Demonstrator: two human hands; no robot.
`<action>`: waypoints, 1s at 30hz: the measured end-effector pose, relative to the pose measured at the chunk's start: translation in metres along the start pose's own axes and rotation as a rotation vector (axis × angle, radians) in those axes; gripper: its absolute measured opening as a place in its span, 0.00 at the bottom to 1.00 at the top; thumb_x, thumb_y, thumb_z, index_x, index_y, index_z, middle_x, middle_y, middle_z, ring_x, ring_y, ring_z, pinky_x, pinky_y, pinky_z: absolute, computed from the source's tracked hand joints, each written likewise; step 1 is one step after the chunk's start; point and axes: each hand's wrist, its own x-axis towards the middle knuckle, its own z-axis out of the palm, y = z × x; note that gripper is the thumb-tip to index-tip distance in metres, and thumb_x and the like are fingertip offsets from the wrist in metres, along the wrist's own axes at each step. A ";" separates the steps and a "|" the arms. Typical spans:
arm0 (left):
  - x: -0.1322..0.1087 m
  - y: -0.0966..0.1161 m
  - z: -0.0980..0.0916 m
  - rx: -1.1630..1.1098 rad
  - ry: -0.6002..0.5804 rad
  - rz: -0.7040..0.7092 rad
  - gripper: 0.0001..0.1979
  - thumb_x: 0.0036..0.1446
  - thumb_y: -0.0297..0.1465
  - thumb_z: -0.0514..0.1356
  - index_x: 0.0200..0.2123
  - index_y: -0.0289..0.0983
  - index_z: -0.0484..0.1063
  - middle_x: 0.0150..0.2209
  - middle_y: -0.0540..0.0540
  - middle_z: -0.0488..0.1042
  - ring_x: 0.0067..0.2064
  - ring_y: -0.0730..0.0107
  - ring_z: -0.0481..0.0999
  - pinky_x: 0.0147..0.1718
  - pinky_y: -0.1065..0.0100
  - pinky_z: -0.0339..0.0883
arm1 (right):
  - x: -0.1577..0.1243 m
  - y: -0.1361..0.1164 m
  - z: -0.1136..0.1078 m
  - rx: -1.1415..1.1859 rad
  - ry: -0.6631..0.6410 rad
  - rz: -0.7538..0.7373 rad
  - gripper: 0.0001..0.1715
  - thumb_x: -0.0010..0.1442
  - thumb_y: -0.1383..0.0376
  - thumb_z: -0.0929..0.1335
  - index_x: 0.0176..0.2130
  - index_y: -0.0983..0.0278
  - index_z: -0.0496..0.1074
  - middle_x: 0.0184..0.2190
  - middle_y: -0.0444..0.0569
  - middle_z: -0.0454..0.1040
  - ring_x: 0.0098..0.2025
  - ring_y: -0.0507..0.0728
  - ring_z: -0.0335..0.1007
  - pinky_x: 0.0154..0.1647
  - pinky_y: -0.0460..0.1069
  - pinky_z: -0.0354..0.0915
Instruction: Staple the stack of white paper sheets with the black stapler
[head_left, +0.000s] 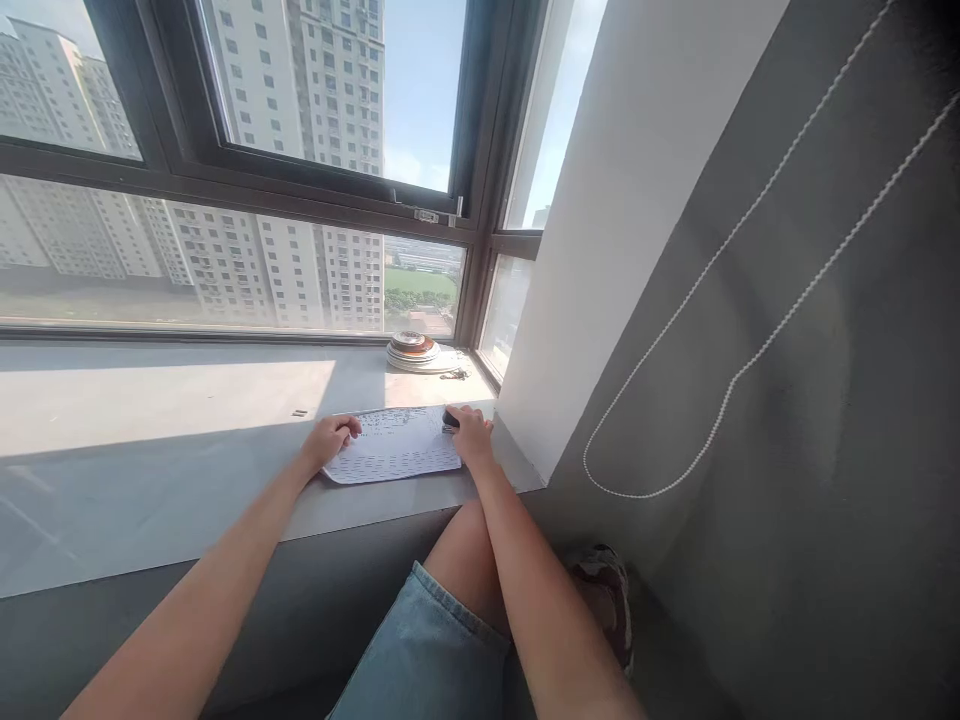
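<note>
A stack of printed paper sheets [397, 445] lies on the windowsill, turned sideways to me. My left hand [334, 440] is at its left end, fingers curled and closed on the edge. At the right end my right hand [472, 435] is closed around a small black stapler [451, 419], whose front sits over the paper's right edge. The palm and fingers hide most of the stapler. Left of the sheets, two small grey strips [299, 413], perhaps staples, lie on the sill.
A pile of round plates or lids [414, 352] stands in the sill's far corner, beside a small dark chain [454, 375]. Behind it is a dark-framed window [315, 185]. A white beaded cord [667, 320] hangs in a loop at the right. My knee [469, 550] is below the sill edge.
</note>
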 end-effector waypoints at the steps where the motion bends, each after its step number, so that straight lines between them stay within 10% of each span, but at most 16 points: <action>1: 0.000 0.000 0.000 0.013 -0.004 0.003 0.14 0.41 0.31 0.53 0.30 0.37 0.76 0.27 0.48 0.72 0.23 0.73 0.65 0.21 0.72 0.58 | -0.001 -0.002 0.001 0.008 -0.014 -0.040 0.34 0.61 0.80 0.63 0.58 0.50 0.71 0.51 0.48 0.73 0.56 0.61 0.62 0.54 0.57 0.53; 12: -0.002 0.003 0.001 0.044 0.004 0.023 0.13 0.42 0.30 0.52 0.29 0.37 0.76 0.27 0.49 0.73 0.24 0.72 0.67 0.25 0.70 0.61 | -0.003 -0.017 0.000 0.091 -0.051 -0.159 0.25 0.64 0.72 0.65 0.57 0.53 0.72 0.52 0.48 0.74 0.56 0.61 0.64 0.59 0.59 0.56; 22: -0.006 0.010 0.002 0.038 0.017 0.016 0.13 0.41 0.30 0.52 0.28 0.37 0.75 0.27 0.48 0.73 0.25 0.71 0.66 0.23 0.71 0.60 | -0.005 -0.018 -0.005 0.064 0.015 0.029 0.29 0.60 0.75 0.64 0.57 0.54 0.74 0.50 0.51 0.74 0.55 0.63 0.65 0.61 0.63 0.55; 26: -0.006 0.010 0.002 0.037 0.014 0.013 0.13 0.41 0.30 0.52 0.28 0.37 0.75 0.27 0.48 0.72 0.24 0.71 0.66 0.22 0.71 0.59 | -0.006 -0.017 -0.007 0.168 0.089 0.140 0.16 0.66 0.57 0.67 0.50 0.56 0.79 0.52 0.53 0.73 0.58 0.65 0.63 0.65 0.68 0.51; 30: -0.006 0.011 0.002 0.038 0.008 0.002 0.13 0.41 0.29 0.52 0.28 0.37 0.75 0.27 0.49 0.72 0.23 0.73 0.65 0.22 0.71 0.58 | -0.006 -0.012 -0.007 0.227 0.130 0.312 0.28 0.65 0.41 0.64 0.45 0.57 0.80 0.58 0.56 0.67 0.62 0.69 0.58 0.62 0.66 0.57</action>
